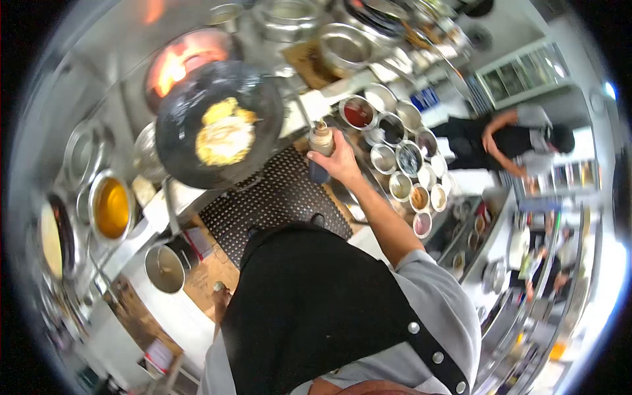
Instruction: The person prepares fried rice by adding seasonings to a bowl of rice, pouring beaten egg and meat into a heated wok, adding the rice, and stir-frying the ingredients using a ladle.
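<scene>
My right hand [339, 159] is wrapped round a bottle [321, 139] with a pale brownish upper part and a narrow top. It is held to the right of a large black wok [174, 141], over the floor mat. In the wok lies yellow egg [227, 113] with a white heap [227, 139] on it. Low on the left, close to my apron, my left hand [222, 299] is closed. A small pale rounded end [218, 286] shows at its top; the rest is hidden, and I cannot tell what it is.
A flame [172, 69] burns behind the wok. Several ingredient tins [408, 158] stand on the right. A bowl of orange-yellow liquid [112, 209] and a metal pot [164, 268] are on the left. A black perforated mat [270, 194] covers the floor. A co-worker [507, 141] stands at the right.
</scene>
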Motion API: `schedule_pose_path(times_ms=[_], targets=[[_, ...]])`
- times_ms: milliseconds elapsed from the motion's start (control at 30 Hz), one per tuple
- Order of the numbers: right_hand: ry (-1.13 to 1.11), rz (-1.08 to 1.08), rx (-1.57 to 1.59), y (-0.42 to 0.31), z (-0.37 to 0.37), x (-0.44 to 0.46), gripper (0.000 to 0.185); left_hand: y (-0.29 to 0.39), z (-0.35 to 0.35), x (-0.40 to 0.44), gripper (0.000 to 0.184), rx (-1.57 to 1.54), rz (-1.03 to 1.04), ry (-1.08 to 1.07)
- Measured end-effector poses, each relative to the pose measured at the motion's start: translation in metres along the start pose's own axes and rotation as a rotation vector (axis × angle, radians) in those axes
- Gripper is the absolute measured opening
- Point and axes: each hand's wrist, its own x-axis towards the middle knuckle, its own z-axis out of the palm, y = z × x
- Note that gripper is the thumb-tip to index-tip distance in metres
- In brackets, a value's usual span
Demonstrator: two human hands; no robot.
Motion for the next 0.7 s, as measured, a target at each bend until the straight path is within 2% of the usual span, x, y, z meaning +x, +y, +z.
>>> schedule_pose_path(times_ms=[67,133,167,233,300,333,367,433,467,500,567,633,700], targets=[[0.150,0.065,0.108,0.053,-0.030,-0.019,0.076,0.004,-0.007,0.015,0.016,-0.298,-0.129,0.097],[0.336,0.114,0.211,0.085,-0.067,-0.036,0.075,0.036,-0.038,0.021,0.019,-0.825,-0.210,0.252],[0.465,0.119,0.165,0.107,-0.082,-0.039,0.072,0.066,-0.061,0.016,0.021,-1.107,-0.215,0.310],[0.550,0.221,0.087,0.163,-0.108,-0.039,0.076,0.134,-0.118,0.005,0.025,-1.460,-0.158,0.394],[0.561,0.301,-0.037,0.187,-0.125,-0.033,0.077,0.194,-0.161,0.000,0.035,-1.547,-0.127,0.444],[0.550,0.268,-0.137,0.201,-0.125,-0.029,0.076,0.212,-0.174,0.003,0.043,-1.555,-0.123,0.475],[0.544,0.248,-0.106,0.221,-0.122,-0.025,0.069,0.234,-0.192,0.002,0.043,-1.574,-0.140,0.414],[0.477,0.308,-0.111,0.234,-0.119,-0.022,0.067,0.279,-0.228,-0.004,0.041,-1.637,-0.224,0.308],[0.447,0.286,-0.044,0.242,-0.119,-0.026,0.067,0.299,-0.240,-0.009,0.038,-1.685,-0.168,0.310],[0.514,0.243,-0.093,0.249,-0.117,-0.031,0.068,0.315,-0.251,-0.015,0.037,-1.731,-0.108,0.307],[0.566,0.031,-0.222,0.211,-0.139,-0.050,0.071,0.338,-0.265,-0.024,0.039,-1.802,-0.069,0.353],[0.430,-0.002,-0.102,0.172,-0.154,-0.080,0.069,0.366,-0.285,-0.041,0.044,-1.882,-0.036,0.398],[-0.196,0.289,0.224,0.184,-0.150,-0.117,0.066,0.392,-0.316,-0.059,0.056,-2.042,-0.102,0.373]])
